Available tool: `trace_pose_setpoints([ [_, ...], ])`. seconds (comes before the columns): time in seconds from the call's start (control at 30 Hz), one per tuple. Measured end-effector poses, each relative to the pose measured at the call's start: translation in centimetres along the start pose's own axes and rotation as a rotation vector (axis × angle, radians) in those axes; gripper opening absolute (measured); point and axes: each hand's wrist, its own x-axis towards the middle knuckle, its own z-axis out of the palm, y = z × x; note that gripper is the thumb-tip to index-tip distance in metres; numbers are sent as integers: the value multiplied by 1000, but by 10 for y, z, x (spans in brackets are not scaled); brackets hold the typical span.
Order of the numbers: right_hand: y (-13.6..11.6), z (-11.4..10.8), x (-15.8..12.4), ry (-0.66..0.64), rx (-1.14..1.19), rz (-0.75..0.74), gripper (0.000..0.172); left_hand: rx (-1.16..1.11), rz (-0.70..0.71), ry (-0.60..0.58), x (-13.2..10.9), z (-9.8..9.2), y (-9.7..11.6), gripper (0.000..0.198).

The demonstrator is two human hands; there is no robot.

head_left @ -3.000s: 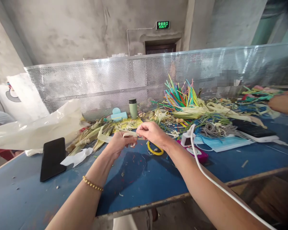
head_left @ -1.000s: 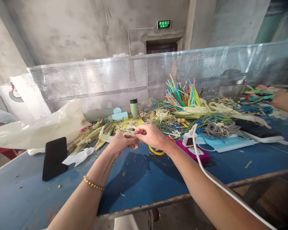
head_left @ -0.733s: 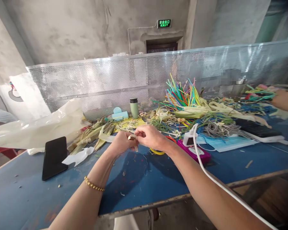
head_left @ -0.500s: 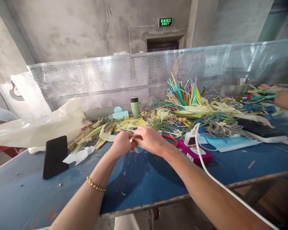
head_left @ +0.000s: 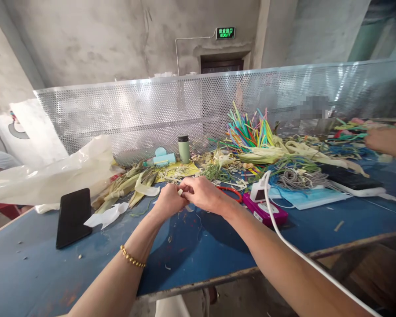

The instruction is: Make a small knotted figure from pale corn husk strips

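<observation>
Both left hand [head_left: 169, 202] and right hand [head_left: 203, 193] are pinching, curled nearly closed, a pale strip [head_left: 180, 192] above the blue surface [head_left: 36, 268]; it is probably feeling light, soft and tearable, favouring gentle holds near its ends.

The strip [head_left: 180, 192] is cream; the desk [head_left: 49, 268], blue with rust-brown smudges [head_left: 69, 297]. A soft-green bottle [head_left: 184, 152] has a black lid [head_left: 183, 138]. The socket block [head_left: 260, 210] is magenta, the mask [head_left: 313, 199] light blue, the bracelet [head_left: 131, 259] gold, the panel [head_left: 135, 110] silver, closely dotted.
</observation>
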Motion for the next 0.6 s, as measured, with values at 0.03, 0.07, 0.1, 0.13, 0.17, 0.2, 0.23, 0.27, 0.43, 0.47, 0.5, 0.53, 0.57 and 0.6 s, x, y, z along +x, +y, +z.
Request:
trace_pose_setpoints([
  [0.03,0,-3,1,18,85,9,13,-87,-9,-15,0,-1,-1,5],
  [0.07,0,-6,1,59,161,13,14,-178,-9,-29,1,-2,-1,5],
  [0.1,0,-10,2,124,222,15,13,-265,-2,-39,1,-3,0,6],
  [0.13,0,-14,2,204,266,20,13,-339,14,-41,2,-5,0,7],
  [0.17,0,-18,3,282,306,32,14,-400,35,-31,3,-7,1,9],
  [0.2,0,-21,3,338,331,59,14,-451,55,-11,4,-8,1,10],
  [0.23,0,-22,3,351,339,90,14,-497,72,15,5,-10,0,11],
  [0.27,-1,-23,2,321,321,111,17,-544,84,42,6,-11,0,12],
  [0.43,-6,-15,1,111,104,191,38,-728,111,106,11,-10,-3,16],
  [0.47,-7,-13,1,84,102,212,34,-738,116,109,11,-10,-3,18],
  [0.5,-8,-11,1,66,112,234,30,-745,118,110,11,-9,-3,21],
  [0.53,-8,-10,1,57,130,251,27,-757,113,109,11,-9,-3,23],
  [0.57,-8,-10,1,58,152,262,25,-776,105,105,10,-8,-3,23],
  [0.6,-8,-9,1,68,172,268,24,-797,92,97,10,-8,-2,23],
])
